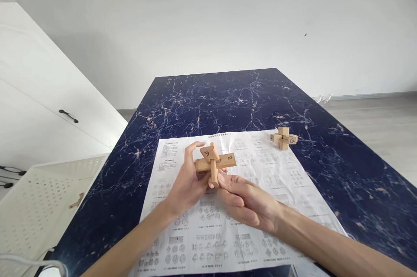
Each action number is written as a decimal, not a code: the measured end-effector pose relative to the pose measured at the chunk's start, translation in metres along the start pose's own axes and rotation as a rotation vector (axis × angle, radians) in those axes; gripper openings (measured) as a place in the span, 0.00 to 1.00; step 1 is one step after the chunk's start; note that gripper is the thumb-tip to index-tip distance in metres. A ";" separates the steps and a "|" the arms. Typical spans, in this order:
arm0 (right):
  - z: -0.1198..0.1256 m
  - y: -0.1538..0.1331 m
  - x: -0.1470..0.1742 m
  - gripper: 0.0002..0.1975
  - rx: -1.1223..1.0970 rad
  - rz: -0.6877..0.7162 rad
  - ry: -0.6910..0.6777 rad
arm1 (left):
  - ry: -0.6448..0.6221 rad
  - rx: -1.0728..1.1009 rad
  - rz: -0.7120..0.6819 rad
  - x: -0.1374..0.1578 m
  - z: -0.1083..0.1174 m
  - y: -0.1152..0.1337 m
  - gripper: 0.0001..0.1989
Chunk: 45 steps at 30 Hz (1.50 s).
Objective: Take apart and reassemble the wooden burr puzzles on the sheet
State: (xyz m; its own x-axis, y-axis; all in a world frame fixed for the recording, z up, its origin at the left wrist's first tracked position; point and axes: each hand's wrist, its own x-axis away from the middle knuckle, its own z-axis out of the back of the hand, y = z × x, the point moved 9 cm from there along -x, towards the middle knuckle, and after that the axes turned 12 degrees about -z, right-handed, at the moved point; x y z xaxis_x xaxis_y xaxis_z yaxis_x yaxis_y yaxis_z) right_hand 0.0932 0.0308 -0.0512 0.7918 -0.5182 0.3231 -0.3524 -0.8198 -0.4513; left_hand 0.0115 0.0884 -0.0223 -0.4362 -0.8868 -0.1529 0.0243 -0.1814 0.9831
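A wooden burr puzzle (224, 161) of crossed, marked pieces is held up over the printed sheet (257, 242). My left hand (189, 179) is closed around its left and lower side, with the index finger raised behind it. At the lower end of the upright piece, my right hand (249, 203) pinches the wood between thumb and fingers. One slanted block faces up with a dark letter, and the long flat piece carries a "2" near its right end. Parts of the lower pieces are hidden by my fingers.
A second wooden burr puzzle (283, 138) sits at the sheet's upper right corner on the dark blue marbled table (215, 98). To the left stand a white cabinet (42, 72) and a perforated white surface (42, 198) with a small wooden piece (77, 201). A white cable (32, 261) lies at lower left.
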 end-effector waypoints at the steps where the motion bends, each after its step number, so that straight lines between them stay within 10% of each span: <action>1: -0.001 0.001 0.000 0.21 -0.003 -0.013 -0.018 | -0.001 0.013 0.004 0.000 0.000 0.000 0.34; 32: -0.017 -0.002 0.009 0.16 0.038 -0.008 -0.158 | -0.093 -0.023 -0.041 -0.001 -0.005 0.005 0.30; 40: -0.020 -0.017 0.020 0.18 0.247 0.067 -0.043 | -0.041 -0.118 -0.043 -0.001 0.003 0.005 0.34; 45: -0.007 -0.045 0.063 0.23 0.403 0.223 0.288 | -0.023 -0.204 -0.028 -0.001 0.006 0.011 0.32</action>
State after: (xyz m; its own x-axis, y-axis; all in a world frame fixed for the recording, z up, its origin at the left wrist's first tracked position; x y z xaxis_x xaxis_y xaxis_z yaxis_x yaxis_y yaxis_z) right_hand 0.1557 0.0331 -0.0051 0.5311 -0.7612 0.3721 -0.2326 -0.5533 -0.7998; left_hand 0.0064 0.0900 -0.0105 -0.4595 -0.8707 -0.1756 0.1928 -0.2907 0.9372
